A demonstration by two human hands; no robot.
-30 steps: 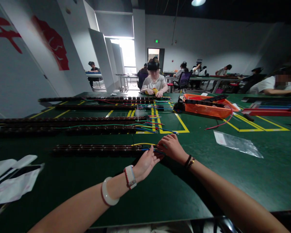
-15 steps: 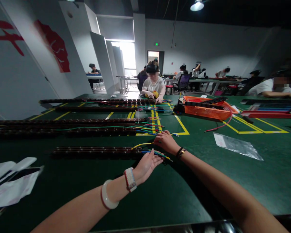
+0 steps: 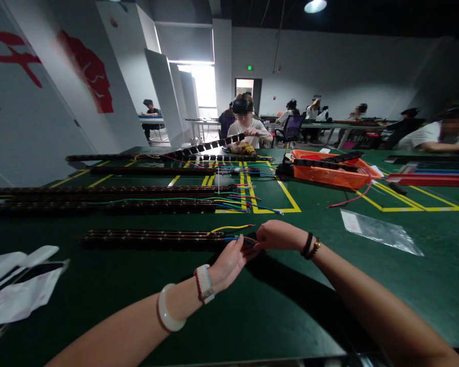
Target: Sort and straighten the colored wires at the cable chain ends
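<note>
Where the dark strip (image 3: pixel 149 236) ends, left hand (image 3: pixel 229 262) and right hand (image 3: pixel 277 235) together, pinching its coloured wires (image 3: pixel 235 237).

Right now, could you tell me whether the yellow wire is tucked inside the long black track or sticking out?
Sticking out: the yellow wire arcs from the end of the track and lies free on the green table.

two hands: left hand (image 3: pixel 229 260), right hand (image 3: pixel 279 235). five long dark chain strips (image 3: pixel 149 236) on the table: one near, two in the middle, two far. at least three coloured wires (image 3: pixel 229 227). one orange basket (image 3: pixel 329 177) far right. one clear bag (image 3: pixel 378 232) right. about three white packets (image 3: pixel 19 298) near left.
</note>
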